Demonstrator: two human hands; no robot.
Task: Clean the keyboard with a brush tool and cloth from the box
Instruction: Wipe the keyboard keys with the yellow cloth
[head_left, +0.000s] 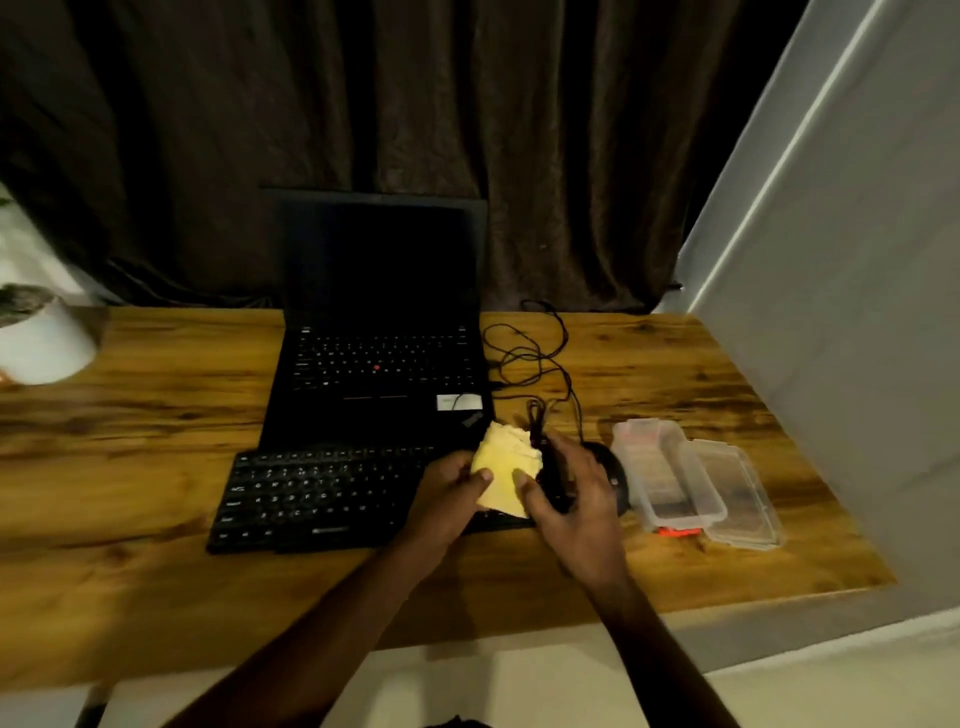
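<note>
Evidently we pinch the yellow cloth (506, 475) with our left hand (451, 491) at its nine o'clock and right hand (577, 501) at three, over the right end of the keyboard (322, 499), likely readying a wiping edge.

A pale yellow folded cloth (506, 470), a black external keyboard (322, 499) and black open laptop (379, 332), and a clear plastic box (675, 478) with an orange-red latch, on a streaked, knotted amber-brown wooden desk (156, 415).

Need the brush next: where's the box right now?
In the head view the clear box lies open on the right of the table, just right of the black mouse, its lid folded out further right.
</note>
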